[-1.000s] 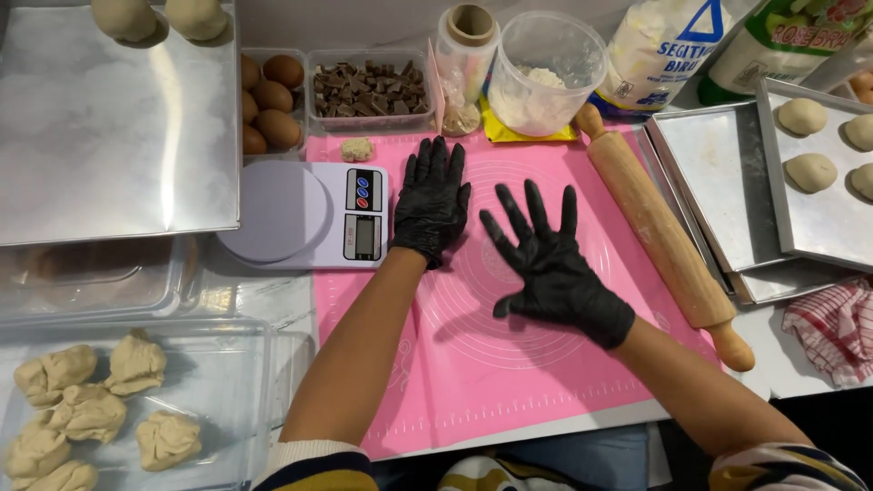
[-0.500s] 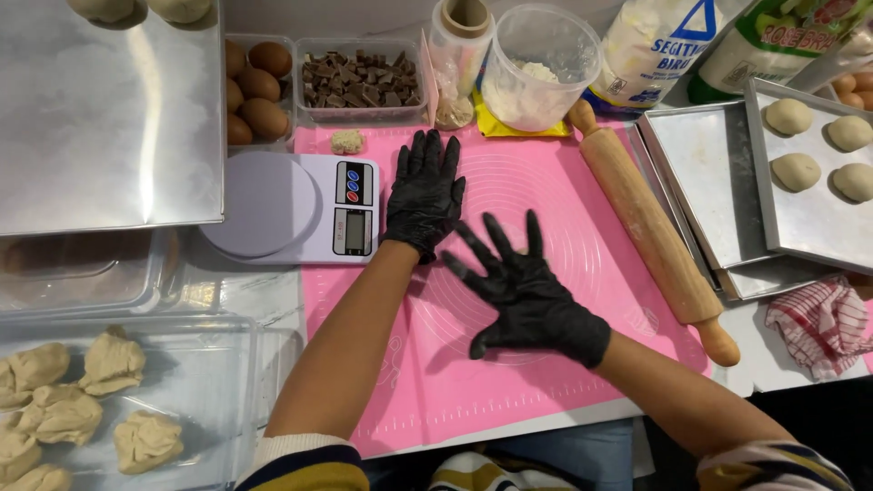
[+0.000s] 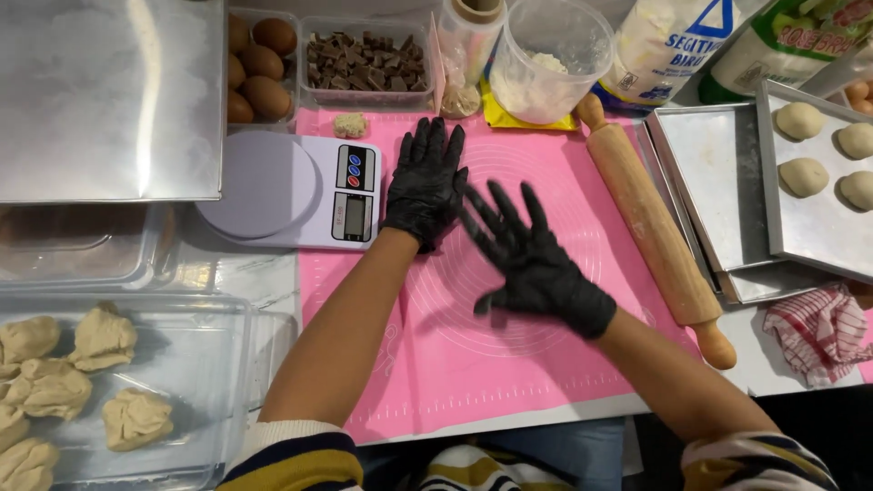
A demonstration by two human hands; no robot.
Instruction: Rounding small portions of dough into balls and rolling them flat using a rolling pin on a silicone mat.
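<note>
Left hand: your black-gloved left hand (image 3: 426, 182) lies flat, palm down, on the pink silicone baking mat (image 3: 509, 364), fingers released and spread, holding nothing.
Right hand: your black-gloved right hand (image 3: 535, 264) sits just beside the left, low over the mat's middle, fingers splayed, empty; I cannot tell whether it touches the mat.
Mat position: on the tabletop directly in front of you, between the white digital kitchen scale (image 3: 291, 191) and the long wooden rolling pin (image 3: 657, 227).
Mat look: smooth, flat, printed with concentric circles and edge rulers; bare but for one small crumbly beige lump (image 3: 350, 125) at its far edge.
Done, judged: four round dough balls (image 3: 823, 150) rest on the metal baking tray (image 3: 809, 227) to your right.
Left, judged: rough beige dough pieces (image 3: 91, 364) wait in the clear plastic tub (image 3: 195, 391) at lower left; no dough is on the mat.
Supplies: brown eggs (image 3: 259, 64) and chopped chocolate (image 3: 364, 64) stand behind the scale.
</note>
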